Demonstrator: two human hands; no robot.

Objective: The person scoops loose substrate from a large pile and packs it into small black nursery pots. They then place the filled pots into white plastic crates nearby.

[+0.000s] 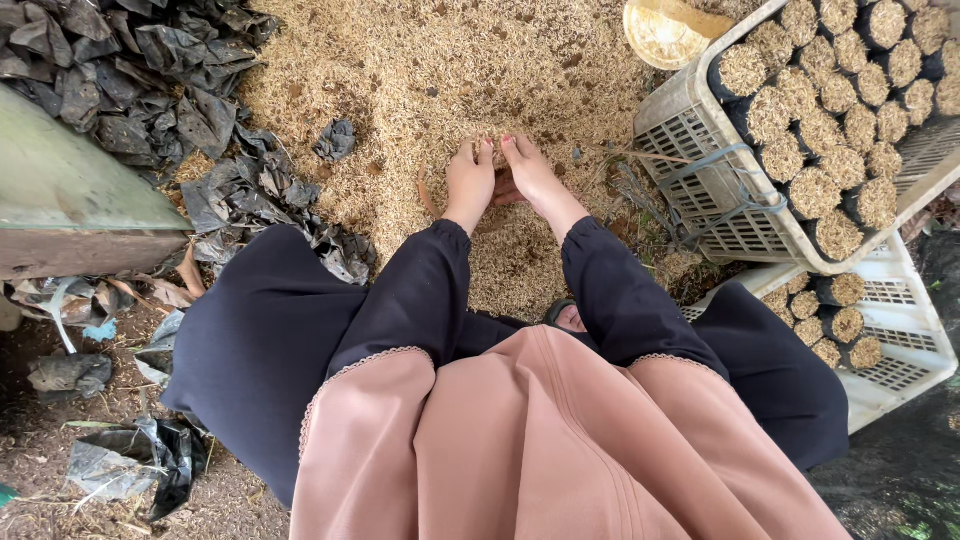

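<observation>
My left hand and my right hand reach forward side by side into a big heap of pale rice husk. Both palms face down with the fingers dug into the loose husk; the fingertips are partly buried. The two hands touch at the thumbs. Whether the fingers close around husk is hidden. Dark sleeves cover both my forearms.
At the right, a tilted white plastic crate holds several small black bags filled with husk; a second crate lies below it. A yellow scoop lies on the heap. Crumpled black plastic bags are piled at the left, beside a green board.
</observation>
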